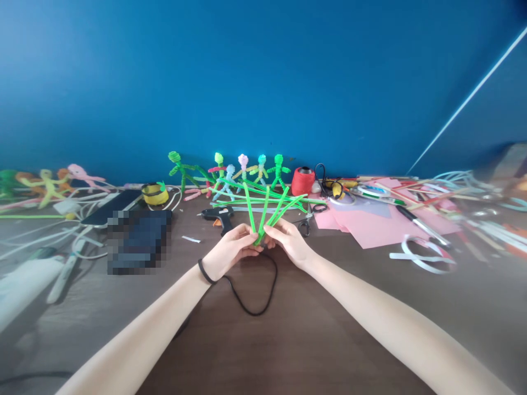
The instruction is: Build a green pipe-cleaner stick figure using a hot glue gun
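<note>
Several bright green pipe cleaners [266, 211] fan upward from my fingertips, with their lower ends gathered at one point. My left hand [234, 247], with a black band at the wrist, pinches them from the left. From the other side my right hand [290, 241] is closed on the same lower ends, its thumb on the stems. More green pipe cleaners [230, 186] lie behind them on the table. Just left of my hands rests a black glue gun [220, 215], its cord [257, 314] looping toward me. Scissors [304, 226] lie to the right, partly hidden.
Small pipe-cleaner figures [279, 167] stand along the blue wall [263, 82]. A red thread spool [303, 181], pink paper [366, 225] and a curled white strip [424, 257] are to the right. A phone [142, 241], a yellow roll [155, 195] and a marker [66, 271] occupy the left.
</note>
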A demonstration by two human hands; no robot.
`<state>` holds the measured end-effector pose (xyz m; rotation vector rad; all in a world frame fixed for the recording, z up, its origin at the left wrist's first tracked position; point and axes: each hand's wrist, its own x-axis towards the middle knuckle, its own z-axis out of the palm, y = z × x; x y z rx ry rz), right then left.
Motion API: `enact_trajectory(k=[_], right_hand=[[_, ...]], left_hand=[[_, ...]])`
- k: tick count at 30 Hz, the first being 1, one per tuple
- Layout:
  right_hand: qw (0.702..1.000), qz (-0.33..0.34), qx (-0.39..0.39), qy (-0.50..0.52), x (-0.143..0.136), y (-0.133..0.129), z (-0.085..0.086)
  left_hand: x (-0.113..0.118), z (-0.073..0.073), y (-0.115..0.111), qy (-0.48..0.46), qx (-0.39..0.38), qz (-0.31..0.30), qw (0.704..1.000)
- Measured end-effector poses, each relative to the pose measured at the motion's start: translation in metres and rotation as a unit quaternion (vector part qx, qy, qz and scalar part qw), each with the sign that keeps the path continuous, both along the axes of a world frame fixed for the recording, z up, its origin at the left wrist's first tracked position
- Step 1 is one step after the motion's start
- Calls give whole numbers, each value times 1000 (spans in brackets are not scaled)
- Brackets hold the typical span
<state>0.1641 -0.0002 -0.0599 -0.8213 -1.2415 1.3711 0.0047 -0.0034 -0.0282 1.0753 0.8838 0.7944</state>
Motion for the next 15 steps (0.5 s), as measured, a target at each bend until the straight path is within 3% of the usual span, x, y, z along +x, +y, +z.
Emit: enact_trajectory(k=[6, 15], right_hand=[[1000, -17, 0, -1, -1, 1, -1], [995, -59, -33, 75, -1, 5, -2]], left_hand=[[-1, -2, 3, 29, 48, 55, 997], [-4, 3, 8, 83, 116, 143, 979]])
